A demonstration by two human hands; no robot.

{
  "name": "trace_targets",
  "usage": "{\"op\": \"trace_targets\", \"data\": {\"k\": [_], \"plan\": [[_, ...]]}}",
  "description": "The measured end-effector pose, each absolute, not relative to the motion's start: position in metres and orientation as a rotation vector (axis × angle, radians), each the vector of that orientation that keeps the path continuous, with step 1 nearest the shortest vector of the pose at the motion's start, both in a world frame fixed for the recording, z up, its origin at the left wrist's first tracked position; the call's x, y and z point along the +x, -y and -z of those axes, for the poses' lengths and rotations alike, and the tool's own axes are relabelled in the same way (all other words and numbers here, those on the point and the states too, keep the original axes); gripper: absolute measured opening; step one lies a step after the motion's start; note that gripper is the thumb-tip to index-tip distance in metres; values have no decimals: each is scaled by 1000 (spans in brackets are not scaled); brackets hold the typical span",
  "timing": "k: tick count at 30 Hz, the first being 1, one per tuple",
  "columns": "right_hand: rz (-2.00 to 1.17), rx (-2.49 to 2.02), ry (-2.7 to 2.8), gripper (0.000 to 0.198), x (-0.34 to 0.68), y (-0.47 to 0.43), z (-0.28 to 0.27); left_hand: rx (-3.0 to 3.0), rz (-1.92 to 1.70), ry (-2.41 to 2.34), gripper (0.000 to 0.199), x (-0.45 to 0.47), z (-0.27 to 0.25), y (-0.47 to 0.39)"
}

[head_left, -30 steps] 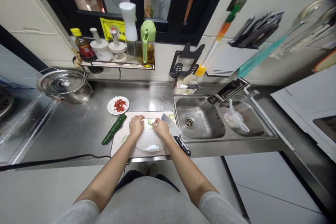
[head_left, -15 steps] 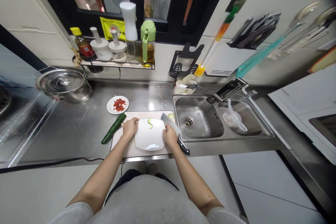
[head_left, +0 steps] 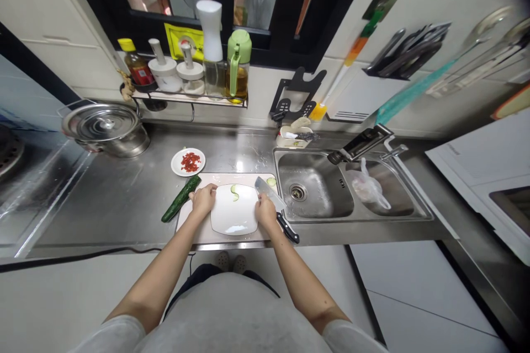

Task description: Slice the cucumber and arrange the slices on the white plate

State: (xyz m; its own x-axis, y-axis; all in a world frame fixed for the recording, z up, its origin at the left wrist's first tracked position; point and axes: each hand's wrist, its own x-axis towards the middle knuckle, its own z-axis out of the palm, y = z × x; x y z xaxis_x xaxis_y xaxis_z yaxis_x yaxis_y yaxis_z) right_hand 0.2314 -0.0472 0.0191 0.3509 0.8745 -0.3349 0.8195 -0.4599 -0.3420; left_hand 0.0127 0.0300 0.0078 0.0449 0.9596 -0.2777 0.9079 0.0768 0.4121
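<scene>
My left hand (head_left: 203, 201) grips the left edge of a white squarish plate (head_left: 234, 217), and my right hand (head_left: 265, 210) grips its right edge. Two thin cucumber slices (head_left: 234, 193) lie in an S-shape near the plate's far rim. Under the plate is a pale pink cutting board (head_left: 202, 236). A kitchen knife (head_left: 287, 228) with a black handle rests on the board's right side, beside my right hand. Near the blade tip lies a cucumber end piece (head_left: 271, 181). A whole dark green cucumber (head_left: 181, 199) lies left of my left hand, partly over the board's edge.
A small white plate of chopped red pieces (head_left: 188, 162) stands behind the cucumber. At the far left is a lidded steel pot (head_left: 108, 129). A double sink (head_left: 314, 185) with a black faucet (head_left: 360, 143) is on the right. Bottles stand on a wall rack (head_left: 190, 97).
Both hands still hold the white plate, which has hardly moved over the board. The camera view has shifted slightly; the two cucumber slices keep nearly the same arrangement.
</scene>
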Motion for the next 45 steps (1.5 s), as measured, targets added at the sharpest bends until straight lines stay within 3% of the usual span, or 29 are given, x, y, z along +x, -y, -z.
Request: {"op": "trace_targets", "data": {"k": [16, 36, 41, 45], "plan": [[-632, -2354, 1484, 37, 247, 71, -23, 1760, -455, -1980, 32, -48, -4, 14], [-598, -2139, 1477, 30, 246, 96, -12, 1848, -306, -2037, 21, -51, -4, 51], [-575, -2086, 1453, 30, 245, 100, -12, 1691, -516, -1939, 13, -47, -6, 50], [-582, -1964, 1430, 31, 237, 97, -23, 1215, -828, -1673, 30, -42, -16, 43]]}}
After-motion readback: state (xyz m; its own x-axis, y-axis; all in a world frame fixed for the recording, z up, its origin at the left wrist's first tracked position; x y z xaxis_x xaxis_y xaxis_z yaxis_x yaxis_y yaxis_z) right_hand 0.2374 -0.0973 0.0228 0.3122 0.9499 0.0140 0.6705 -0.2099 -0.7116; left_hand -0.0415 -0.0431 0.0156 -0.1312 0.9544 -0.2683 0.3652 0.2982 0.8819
